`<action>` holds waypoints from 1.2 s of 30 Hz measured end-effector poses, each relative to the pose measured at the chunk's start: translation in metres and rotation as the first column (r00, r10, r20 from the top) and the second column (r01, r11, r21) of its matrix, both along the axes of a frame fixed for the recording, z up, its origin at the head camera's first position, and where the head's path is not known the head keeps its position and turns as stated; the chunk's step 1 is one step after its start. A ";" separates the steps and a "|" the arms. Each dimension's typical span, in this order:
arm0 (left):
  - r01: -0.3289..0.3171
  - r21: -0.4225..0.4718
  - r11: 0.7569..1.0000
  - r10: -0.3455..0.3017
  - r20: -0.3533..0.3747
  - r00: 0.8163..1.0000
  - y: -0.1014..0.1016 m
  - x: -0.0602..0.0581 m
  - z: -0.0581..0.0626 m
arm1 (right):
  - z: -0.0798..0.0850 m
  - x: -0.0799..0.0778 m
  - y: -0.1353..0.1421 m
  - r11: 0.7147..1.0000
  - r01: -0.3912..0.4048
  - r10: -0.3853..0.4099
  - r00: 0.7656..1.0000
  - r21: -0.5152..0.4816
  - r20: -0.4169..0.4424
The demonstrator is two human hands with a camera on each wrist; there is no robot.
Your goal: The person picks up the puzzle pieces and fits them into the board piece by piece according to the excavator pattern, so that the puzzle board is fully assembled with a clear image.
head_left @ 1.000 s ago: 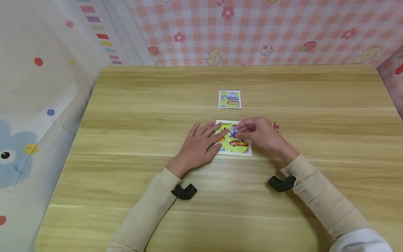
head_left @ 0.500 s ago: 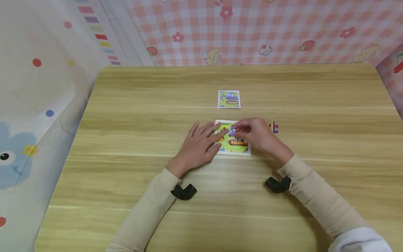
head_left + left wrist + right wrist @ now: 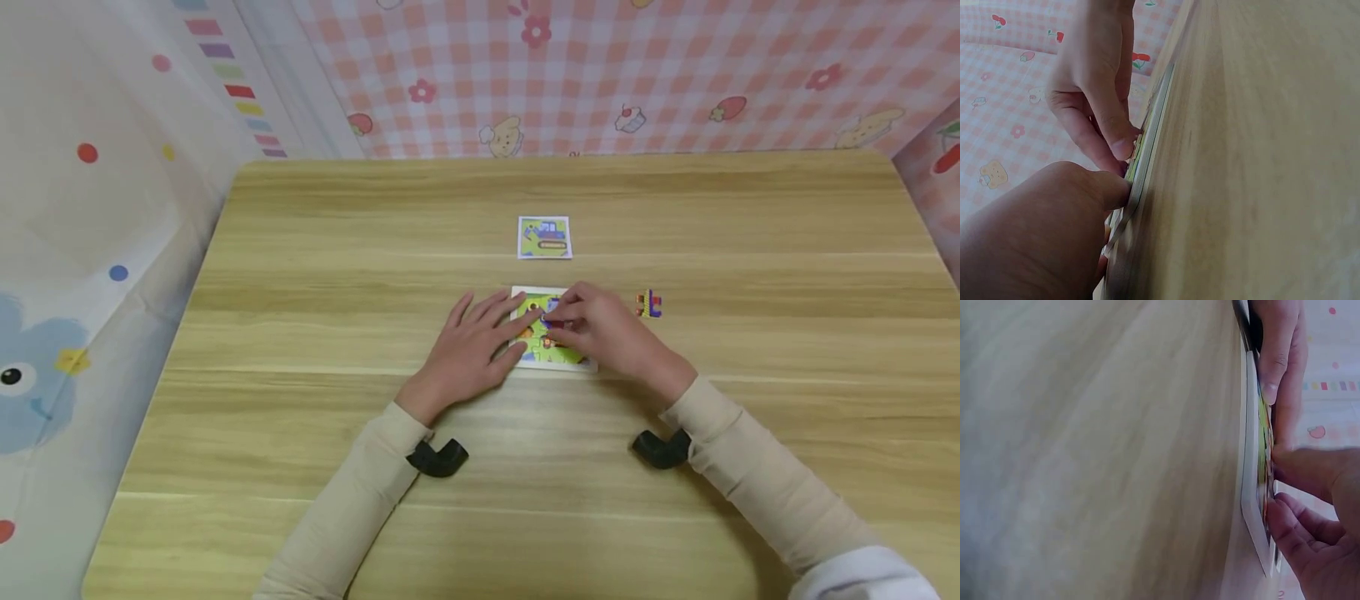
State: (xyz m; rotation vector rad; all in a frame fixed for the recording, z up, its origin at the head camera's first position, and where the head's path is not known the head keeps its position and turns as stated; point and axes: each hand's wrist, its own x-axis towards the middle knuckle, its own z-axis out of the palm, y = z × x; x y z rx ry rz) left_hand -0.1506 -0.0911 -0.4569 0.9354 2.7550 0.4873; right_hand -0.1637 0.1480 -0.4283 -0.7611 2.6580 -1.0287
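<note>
A small jigsaw puzzle [image 3: 551, 354] in a white frame lies on the wooden table. My left hand [image 3: 468, 354] rests on its left side with fingers spread, the index reaching over the pieces. Curled over the right half, my right hand [image 3: 611, 329] pinches a small blue and dark red puzzle piece [image 3: 555, 323] between thumb and fingers, low against the picture. Both wrist views show the puzzle edge-on, with the right thumb [image 3: 1121, 147] and fingertips right at its surface. The right hand hides much of the puzzle's right side.
One loose puzzle piece [image 3: 649, 304], yellow, purple and red, lies on the table right of the right hand. Beyond the puzzle is a square picture card [image 3: 544, 237] showing an excavator. A pink checked cloth [image 3: 600, 75] hangs behind the table [image 3: 337, 250].
My right hand has shifted slightly left and lower over the puzzle with the puzzle piece, uncovering more of the loose piece on the right. My left hand has stayed in place.
</note>
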 end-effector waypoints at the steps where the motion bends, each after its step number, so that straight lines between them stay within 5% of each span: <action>1: -0.001 -0.003 1.000 0.001 0.001 1.000 0.000 0.000 0.000 | 0.000 0.001 0.000 1.000 -0.015 0.015 1.000 0.010 -0.019; 10: -0.003 0.002 1.000 0.003 0.011 1.000 0.000 0.002 0.001 | 0.001 0.005 -0.002 0.995 -0.046 0.052 0.996 0.084 -0.075; 36: 0.000 0.000 1.000 0.000 -0.003 1.000 0.000 0.000 -0.001 | 0.008 -0.006 -0.001 0.997 0.009 -0.015 0.997 0.072 0.074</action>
